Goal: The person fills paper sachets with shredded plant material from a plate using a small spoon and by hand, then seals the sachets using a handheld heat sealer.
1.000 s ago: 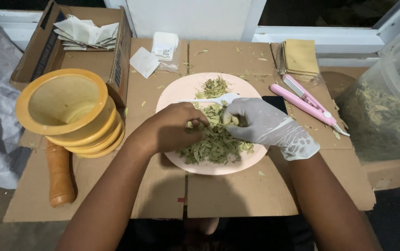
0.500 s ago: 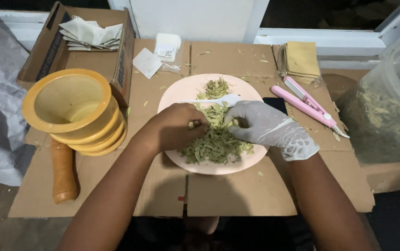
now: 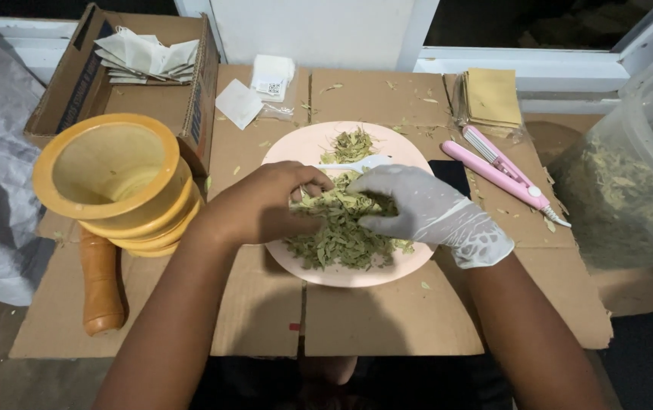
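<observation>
A pink plate (image 3: 305, 148) on flattened cardboard holds a heap of dried green leaves (image 3: 338, 235). My bare left hand (image 3: 262, 205) rests over the plate's left side, its fingertips pinched on something small and white, apparently a sachet (image 3: 305, 190); most of it is hidden. My right hand (image 3: 425, 209), in a white glove, lies over the leaves on the right, fingers curled toward the left hand. A white plastic spoon (image 3: 360, 162) pokes out just above its fingers, and the hand seems to grip it. The two hands nearly touch above the heap.
A yellow mortar (image 3: 110, 178) with a wooden pestle (image 3: 100, 285) stands at the left. A cardboard box of white sachets (image 3: 144, 57) sits at the back left, with loose sachets (image 3: 271, 76) beside it. A pink sealing tool (image 3: 501, 171), tan envelopes (image 3: 491, 95) and a clear tub of leaves (image 3: 630, 182) are at the right.
Both hands stay together over the leaf heap with only small finger movements. The spoon has shifted slightly between them.
</observation>
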